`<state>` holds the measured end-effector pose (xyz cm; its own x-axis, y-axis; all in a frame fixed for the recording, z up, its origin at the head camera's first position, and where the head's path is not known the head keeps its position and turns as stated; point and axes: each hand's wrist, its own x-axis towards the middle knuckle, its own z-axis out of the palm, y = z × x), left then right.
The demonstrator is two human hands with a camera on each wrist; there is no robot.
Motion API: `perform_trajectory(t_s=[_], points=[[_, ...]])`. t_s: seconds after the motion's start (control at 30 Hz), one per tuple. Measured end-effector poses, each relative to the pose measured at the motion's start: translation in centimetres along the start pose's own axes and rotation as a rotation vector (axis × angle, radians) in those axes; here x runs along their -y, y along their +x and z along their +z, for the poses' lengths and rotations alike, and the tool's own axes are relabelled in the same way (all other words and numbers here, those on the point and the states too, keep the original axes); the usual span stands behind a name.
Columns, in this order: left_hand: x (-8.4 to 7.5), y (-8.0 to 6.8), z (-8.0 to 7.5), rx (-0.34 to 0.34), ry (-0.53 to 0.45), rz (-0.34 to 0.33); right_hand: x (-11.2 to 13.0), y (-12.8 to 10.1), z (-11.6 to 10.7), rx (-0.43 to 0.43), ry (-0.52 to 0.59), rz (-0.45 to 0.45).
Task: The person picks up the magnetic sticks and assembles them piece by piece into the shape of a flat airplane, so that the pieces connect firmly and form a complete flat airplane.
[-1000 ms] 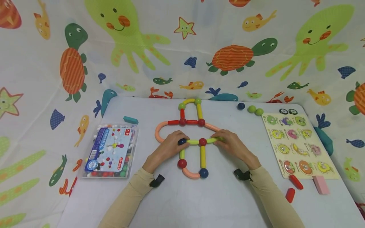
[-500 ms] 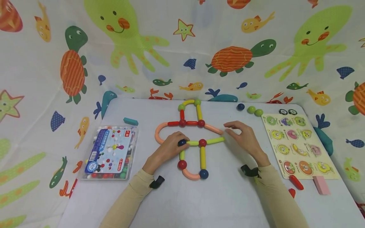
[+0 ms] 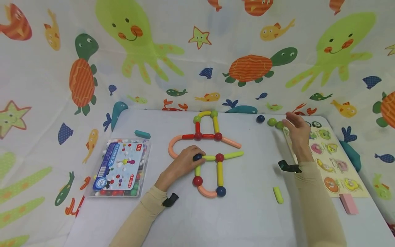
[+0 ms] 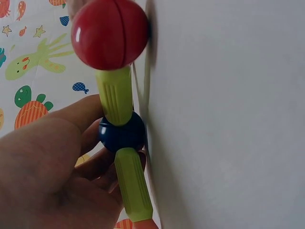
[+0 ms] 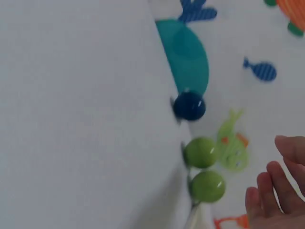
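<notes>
My left hand [image 3: 182,162] grips a dark blue ball [image 4: 122,131] at a corner of a flat figure of rods and balls. Light green rods [image 4: 134,183] run from that ball, one to a red ball [image 3: 219,157]. At the figure's right, the ends of a green rod [image 3: 233,155] and a peach rod [image 3: 231,142] stand apart. My right hand [image 3: 297,134] is at the back right, its fingers apart and holding nothing. Just left of it are two green balls [image 3: 272,121] and a loose blue ball [image 3: 260,119].
A clear box of beads [image 3: 117,168] with a printed card lies at left, a teal block [image 3: 142,134] behind it. On the right are a fruit puzzle board [image 3: 334,168], partly under the right arm, and a pink block [image 3: 349,203]. A loose green rod [image 3: 278,195] lies front right.
My right hand has let go of the green rod's end and moved right and back to beside the green balls. My left hand stays on the blue ball. The view has tilted up slightly.
</notes>
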<state>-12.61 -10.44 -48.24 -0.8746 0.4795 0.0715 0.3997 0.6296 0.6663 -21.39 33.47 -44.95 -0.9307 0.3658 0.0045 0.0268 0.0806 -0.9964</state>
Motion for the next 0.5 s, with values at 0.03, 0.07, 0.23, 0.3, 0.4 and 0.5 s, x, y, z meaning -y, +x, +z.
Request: perform_trajectory(t_s=[0.03, 0.07, 0.23, 0.3, 0.4, 0.5], points=[[0.0, 0.0, 0.1, 0.001, 0.002, 0.0, -0.3, 0.4, -0.4, -0.001, 0.014, 0.038], [0.1, 0.0, 0.1, 0.002, 0.004, -0.001, -0.6, 0.7, -0.7, 0.001, -0.004, 0.069], [0.1, 0.0, 0.2, 0.002, 0.003, -0.006, -1.9, 1.5, -1.6, 0.056, -0.085, 0.144], [0.0, 0.0, 0.2, 0.003, 0.001, -0.012, -2.3, 1.7, -1.8, 0.089, -0.141, 0.151], [0.0, 0.1, 0.2, 0.005, 0.003, -0.019, -2.7, 2.0, -1.9, 0.123, -0.267, 0.149], [0.0, 0.1, 0.1, 0.002, 0.002, -0.022, -2.9, 2.2, -1.8, 0.143, -0.387, 0.13]])
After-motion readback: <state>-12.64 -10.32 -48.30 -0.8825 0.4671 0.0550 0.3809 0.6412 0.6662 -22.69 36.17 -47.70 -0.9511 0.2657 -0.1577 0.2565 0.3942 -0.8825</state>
